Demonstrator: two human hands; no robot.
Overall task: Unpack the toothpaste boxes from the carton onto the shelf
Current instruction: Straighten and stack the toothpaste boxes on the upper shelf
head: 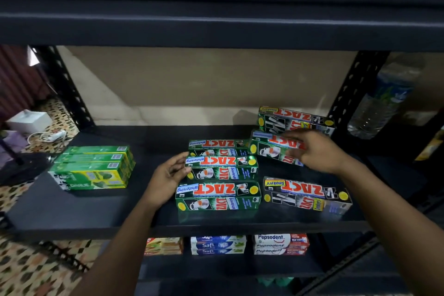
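Left hand (168,175) fingers loose at middle box (221,167) edge — right hand (317,151) fingers clamp tilted box (269,149).

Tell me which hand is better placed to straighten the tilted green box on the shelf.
Right, most likely. The right hand holds the tilted box; the left hand lies open beside the middle green box, farther from it.
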